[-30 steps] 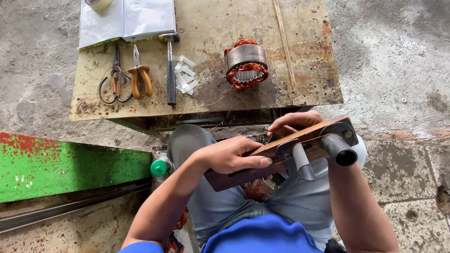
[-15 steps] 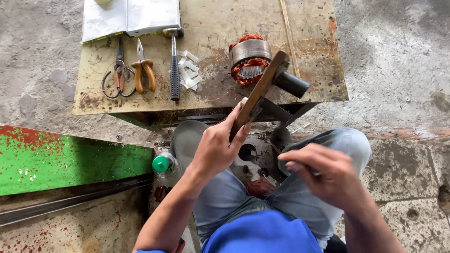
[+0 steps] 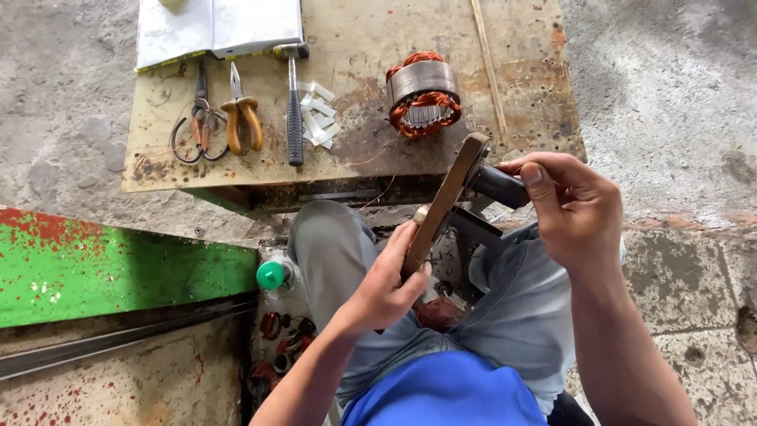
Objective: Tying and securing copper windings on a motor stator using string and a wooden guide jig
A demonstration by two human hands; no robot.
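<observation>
Left hand (image 3: 386,288) closed round the lower end of a brown wooden bar (image 3: 443,207), thumb along its edge; bar stands tilted, upper end leaning toward the tabletop (image 3: 355,150). Right hand (image 3: 572,209) closed on a dark cylindrical handle (image 3: 498,186) that juts from the bar's upper part, fingertips wrapped over it. A dark metal bracket (image 3: 477,229) shows just below the handle, between the knees; what it joins to is hidden.

Step in hand, by my reading: steadying the bar with the left while working the handle with the right. The next move likely calls for a firm left grip so the bar does not swing.

Bar sits over the lap, between both hands, just short of the tabletop's near edge.

On the tabletop, left to right: scissors (image 3: 193,130), orange-handled pliers (image 3: 240,118), hammer (image 3: 293,102), white paper strips (image 3: 319,118), a copper-wound motor stator (image 3: 422,93). Open notebook (image 3: 217,24) at the far edge. Green-capped bottle (image 3: 276,274) by the left knee, beside a green painted beam (image 3: 118,264).
</observation>
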